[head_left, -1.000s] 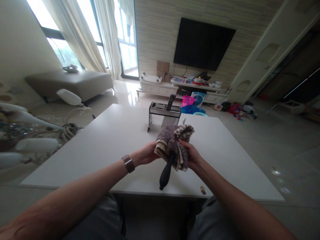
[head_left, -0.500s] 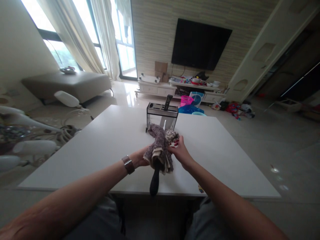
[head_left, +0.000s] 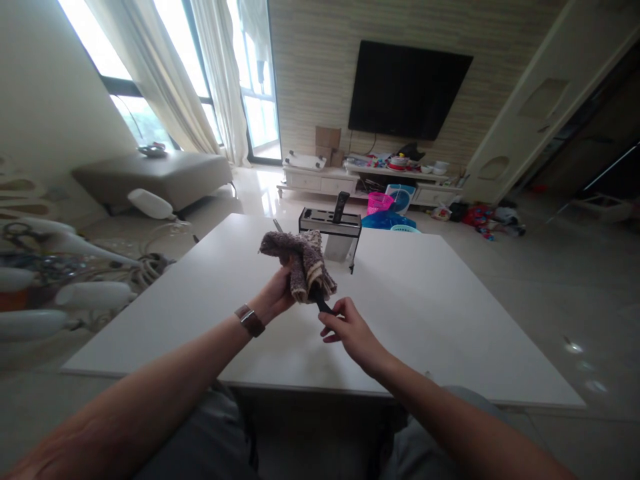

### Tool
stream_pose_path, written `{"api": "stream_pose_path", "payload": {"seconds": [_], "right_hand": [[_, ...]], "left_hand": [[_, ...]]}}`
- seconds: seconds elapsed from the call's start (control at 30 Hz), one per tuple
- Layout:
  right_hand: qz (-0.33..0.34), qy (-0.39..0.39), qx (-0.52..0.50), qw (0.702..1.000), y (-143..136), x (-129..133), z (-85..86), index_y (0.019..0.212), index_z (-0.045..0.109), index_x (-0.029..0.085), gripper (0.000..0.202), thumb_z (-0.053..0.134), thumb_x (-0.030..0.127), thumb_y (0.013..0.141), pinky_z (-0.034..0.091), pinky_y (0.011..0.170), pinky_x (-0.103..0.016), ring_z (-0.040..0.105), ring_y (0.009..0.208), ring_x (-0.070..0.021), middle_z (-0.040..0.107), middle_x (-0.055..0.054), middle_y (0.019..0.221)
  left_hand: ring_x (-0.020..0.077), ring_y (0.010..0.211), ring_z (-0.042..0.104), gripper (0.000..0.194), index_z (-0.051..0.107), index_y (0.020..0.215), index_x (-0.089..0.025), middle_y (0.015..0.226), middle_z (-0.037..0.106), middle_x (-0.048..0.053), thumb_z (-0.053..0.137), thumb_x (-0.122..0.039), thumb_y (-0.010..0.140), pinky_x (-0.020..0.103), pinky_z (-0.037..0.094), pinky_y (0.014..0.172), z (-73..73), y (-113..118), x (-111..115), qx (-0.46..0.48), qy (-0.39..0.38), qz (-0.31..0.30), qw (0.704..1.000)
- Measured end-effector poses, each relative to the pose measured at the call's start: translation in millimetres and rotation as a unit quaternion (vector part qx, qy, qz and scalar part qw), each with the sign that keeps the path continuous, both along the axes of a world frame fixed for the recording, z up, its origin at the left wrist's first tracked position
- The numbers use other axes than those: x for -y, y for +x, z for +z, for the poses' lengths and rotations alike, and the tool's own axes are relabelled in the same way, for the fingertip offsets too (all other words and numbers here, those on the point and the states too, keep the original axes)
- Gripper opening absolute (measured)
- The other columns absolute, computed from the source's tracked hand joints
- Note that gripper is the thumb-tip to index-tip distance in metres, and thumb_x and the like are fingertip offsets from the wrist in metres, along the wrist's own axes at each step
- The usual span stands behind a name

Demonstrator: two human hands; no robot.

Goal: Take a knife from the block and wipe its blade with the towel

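My left hand (head_left: pixel 277 293) is closed around a fluffy grey-brown cloth (head_left: pixel 300 260), folded over a knife (head_left: pixel 323 305). The blade is mostly hidden in the cloth, and its tip pokes out at the far left side. At the near end, the black handle comes out of the folds. My right hand (head_left: pixel 354 335) pinches that handle between thumb and fingers. Just beyond the cloth stands a knife block (head_left: pixel 327 219) with clear sides and a dark frame. One black-handled knife (head_left: pixel 341 207) is upright in its slots.
Everything stands over a white table (head_left: pixel 420 307). White lamp parts (head_left: pixel 95 293) and cables lie to the left. Past the far edge are a pink basket (head_left: pixel 380 202) and blue plastic (head_left: pixel 387 221). A bench (head_left: pixel 155 175) is by the window, a television (head_left: pixel 407 90) on the wall.
The cloth and knife have turned, so the tip now points up and left. My right hand has moved from the cloth to the handle; my left hand still grips the cloth.
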State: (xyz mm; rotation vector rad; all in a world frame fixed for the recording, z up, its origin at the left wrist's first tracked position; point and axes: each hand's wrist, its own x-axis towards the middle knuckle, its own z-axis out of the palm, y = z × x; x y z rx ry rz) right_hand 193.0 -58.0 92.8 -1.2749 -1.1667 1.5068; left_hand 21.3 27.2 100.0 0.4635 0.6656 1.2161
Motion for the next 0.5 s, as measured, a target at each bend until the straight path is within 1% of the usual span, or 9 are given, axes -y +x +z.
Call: {"api": "stream_pose_path", "payload": {"seconds": [0.07, 0.17, 0.27, 0.33, 0.4, 0.5], "right_hand": [[0.011, 0.016, -0.006, 1.0, -1, -2, -2.4, 0.088, 0.046, 0.025, 0.042, 0.076, 0.049, 0.071, 0.049, 0.048, -0.027, 0.058, 0.053, -0.0128, 0.057, 0.008, 0.073], [0.015, 0.03, 0.005, 0.999, 1, -9, -1.9, 0.09, 0.048, 0.024, 0.038, 0.072, 0.048, 0.073, 0.035, 0.037, -0.022, 0.046, 0.041, -0.0084, 0.057, 0.009, 0.066], [0.029, 0.021, -0.008, 0.999, 6, -13, 3.4, 0.085, 0.049, 0.022, 0.031, 0.067, 0.046, 0.074, 0.025, 0.036, -0.019, 0.039, 0.039, -0.0066, 0.056, 0.008, 0.058], [0.027, 0.014, -0.023, 0.999, 10, -14, 8.7, 0.082, 0.05, 0.021, 0.029, 0.064, 0.046, 0.076, 0.02, 0.036, -0.019, 0.036, 0.039, -0.0059, 0.053, 0.008, 0.053], [0.02, 0.011, -0.046, 0.999, 12, -14, 14.0, 0.079, 0.05, 0.021, 0.03, 0.063, 0.048, 0.077, 0.015, 0.037, -0.019, 0.031, 0.038, -0.0046, 0.047, 0.009, 0.049], [0.015, -0.005, -0.092, 0.996, 14, -12, 18.1, 0.078, 0.049, 0.021, 0.036, 0.069, 0.05, 0.076, 0.011, 0.04, -0.019, 0.024, 0.04, -0.0031, 0.042, 0.011, 0.049]], "left_hand": [[0.0215, 0.081, 0.072, 0.017, 0.07, 0.097, -0.009, 0.09, 0.077, 0.011, 0.059, -0.02, 0.09, 0.036, 0.059, 0.088, 0.3, -5, 1, 0.022, -0.004, 0.001, 1.0], [0.0285, 0.085, 0.073, 0.024, 0.072, 0.095, -0.009, 0.088, 0.077, 0.012, 0.061, -0.025, 0.081, 0.045, 0.058, 0.092, -1.1, -11, 5, 0.051, -0.01, -0.028, 0.998], [0.0351, 0.095, 0.072, 0.039, 0.073, 0.1, -0.009, 0.092, 0.078, 0.013, 0.061, -0.04, 0.079, 0.052, 0.056, 0.095, -2.3, -15, 7, 0.075, 0.007, -0.062, 0.995], [0.0365, 0.103, 0.071, 0.047, 0.073, 0.105, -0.011, 0.097, 0.079, 0.013, 0.059, -0.048, 0.081, 0.052, 0.054, 0.098, -2.0, -16, 8, 0.088, 0.029, -0.07, 0.993], [0.0366, 0.108, 0.069, 0.047, 0.073, 0.107, -0.012, 0.1, 0.079, 0.012, 0.058, -0.05, 0.084, 0.05, 0.052, 0.1, -1.3, -17, 8, 0.085, 0.041, -0.065, 0.993], [0.036, 0.108, 0.068, 0.04, 0.075, 0.102, -0.015, 0.1, 0.079, 0.01, 0.054, -0.046, 0.088, 0.049, 0.052, 0.101, -1.5, -18, 7, 0.065, 0.035, -0.036, 0.997]]}}
